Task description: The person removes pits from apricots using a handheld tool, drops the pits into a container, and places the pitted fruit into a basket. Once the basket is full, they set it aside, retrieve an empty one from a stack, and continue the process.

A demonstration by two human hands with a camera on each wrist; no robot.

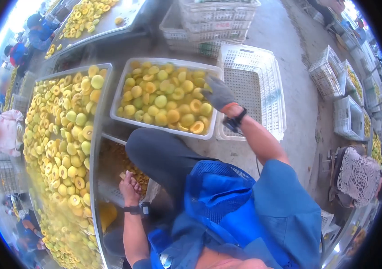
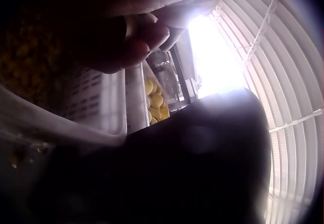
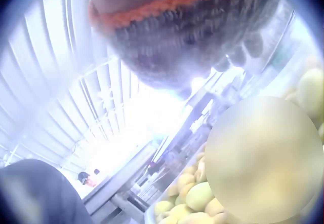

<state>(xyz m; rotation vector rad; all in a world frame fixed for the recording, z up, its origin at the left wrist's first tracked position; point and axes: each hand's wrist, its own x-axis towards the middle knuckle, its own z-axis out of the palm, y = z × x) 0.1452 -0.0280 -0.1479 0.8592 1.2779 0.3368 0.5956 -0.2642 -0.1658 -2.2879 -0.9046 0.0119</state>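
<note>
"What do we watch at far left?"

"The fruit heap [image 1: 61, 148], piled close to the table rim [image 1: 94, 170]; a knock could roll pieces over."

"Then the left hand [image 1: 130, 188]?"

"We see its fingers curled on a small tan object [image 1: 122, 175], near the brown bits [image 1: 144, 181]; a slack pinch might lose it among them."

"And rightward?"

"Yellow-green fruit [image 1: 164, 96] fills the white bin [image 1: 155, 126]. Well apart from the left, the gloved right hand [image 1: 220, 94] spreads over its right end, gripping nothing we can see; a hasty sweep could spill fruit into the slotted crate [image 1: 274, 89]."
</note>
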